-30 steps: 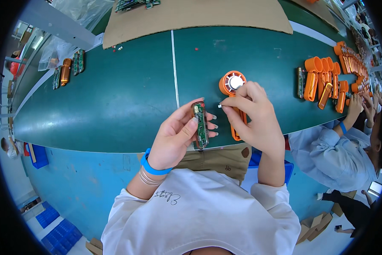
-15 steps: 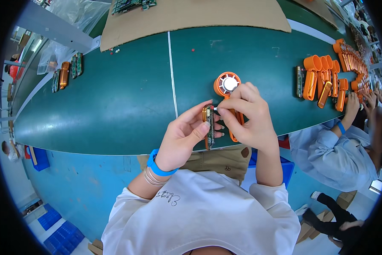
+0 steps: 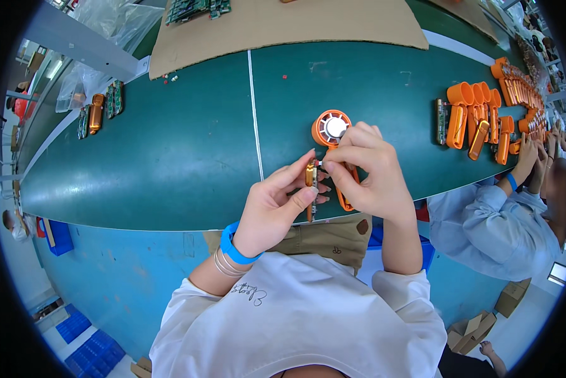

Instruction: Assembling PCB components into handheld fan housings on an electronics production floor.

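My left hand (image 3: 265,211) is closed around a slim circuit board assembly (image 3: 311,183) with an orange-gold shell on one side, held upright near the table's front edge. Fingers and thumb press it from both sides. At its top end, my right hand (image 3: 372,173) pinches a small white piece (image 3: 321,163), possibly a connector; the fingertips partly hide it. Behind and partly under my right hand lies an orange handheld fan (image 3: 331,128), its round white-centred head facing up and its open handle pointing toward me.
More orange fans (image 3: 460,107) lie in rows at the right, beside a co-worker's hands (image 3: 528,157). Boards and an orange-gold shell (image 3: 96,113) rest at the left. A cardboard sheet (image 3: 295,25) with stacked circuit boards (image 3: 192,9) covers the far side of the green table (image 3: 188,145).
The board assembly has turned so its shell edge shows more and its components less. Both hands stay close together with the same grips. The co-worker's hands at the right have shifted.
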Available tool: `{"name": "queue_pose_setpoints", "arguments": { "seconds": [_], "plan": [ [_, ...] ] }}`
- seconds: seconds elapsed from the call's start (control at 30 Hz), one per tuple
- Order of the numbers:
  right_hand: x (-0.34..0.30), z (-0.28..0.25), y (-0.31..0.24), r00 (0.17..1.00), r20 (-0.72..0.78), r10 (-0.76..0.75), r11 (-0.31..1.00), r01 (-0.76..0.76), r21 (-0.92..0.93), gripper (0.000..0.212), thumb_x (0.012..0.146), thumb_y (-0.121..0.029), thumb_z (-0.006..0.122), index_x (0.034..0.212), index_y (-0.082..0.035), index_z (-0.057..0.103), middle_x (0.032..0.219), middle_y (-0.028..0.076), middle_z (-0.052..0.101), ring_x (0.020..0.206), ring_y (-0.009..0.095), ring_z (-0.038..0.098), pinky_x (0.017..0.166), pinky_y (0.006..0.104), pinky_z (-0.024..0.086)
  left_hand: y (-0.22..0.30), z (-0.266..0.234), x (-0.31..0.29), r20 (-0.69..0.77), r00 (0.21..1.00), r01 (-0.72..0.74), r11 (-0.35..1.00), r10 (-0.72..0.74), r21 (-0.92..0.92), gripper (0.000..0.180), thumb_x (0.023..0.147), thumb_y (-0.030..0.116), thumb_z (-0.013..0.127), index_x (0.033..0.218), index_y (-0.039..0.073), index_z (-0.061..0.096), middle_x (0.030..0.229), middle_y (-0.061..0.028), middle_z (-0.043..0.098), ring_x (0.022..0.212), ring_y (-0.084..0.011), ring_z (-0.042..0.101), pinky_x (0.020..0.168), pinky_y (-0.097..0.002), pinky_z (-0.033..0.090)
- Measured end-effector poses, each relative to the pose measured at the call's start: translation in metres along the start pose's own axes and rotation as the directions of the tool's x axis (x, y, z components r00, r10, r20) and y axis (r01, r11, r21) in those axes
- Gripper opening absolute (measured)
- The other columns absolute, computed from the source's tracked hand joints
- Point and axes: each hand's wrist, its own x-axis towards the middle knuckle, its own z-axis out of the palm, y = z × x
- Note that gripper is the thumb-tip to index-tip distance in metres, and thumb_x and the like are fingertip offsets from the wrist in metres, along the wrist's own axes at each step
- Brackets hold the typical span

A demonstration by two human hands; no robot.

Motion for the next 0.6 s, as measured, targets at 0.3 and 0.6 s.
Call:
{"name": "queue_pose_setpoints", "arguments": {
  "seconds": [0.3, 0.6],
  "plan": [
    [-0.003, 0.004, 0.004, 0.999, 0.002, -0.041, 0.999, 0.041, 0.017, 0.007, 0.068, 0.003, 0.062, 0.066, -0.003, 0.060, 0.065, 0.005, 0.046, 0.069, 0.022, 0.046, 0.067, 0.0328, 0.035, -0.010, 0.003, 0.001, -0.045, 0.984, -0.132, 0.869, 0.175, 0.476, 0.050, 0.088, -0.001, 0.059, 0.135, 0.000, 0.043, 0.088, -0.0108, 0.062, 0.073, -0.0099, 0.059, 0.068, -0.0241, 0.050],
    [-0.008, -0.001, -0.002, 0.999, -0.046, -0.020, 0.993, 0.015, -0.118, 0.017, 0.072, -0.001, 0.065, 0.089, -0.003, 0.064, 0.077, 0.007, 0.054, 0.075, 0.022, 0.051, 0.069, 0.0331, 0.038, -0.004, 0.004, 0.005, -0.062, 0.996, -0.052, 0.973, 0.067, 0.225, 0.048, 0.092, 0.002, 0.053, 0.138, -0.002, 0.039, 0.102, -0.0109, 0.062, 0.086, -0.0149, 0.062, 0.079, -0.0284, 0.053]
  ]
}}
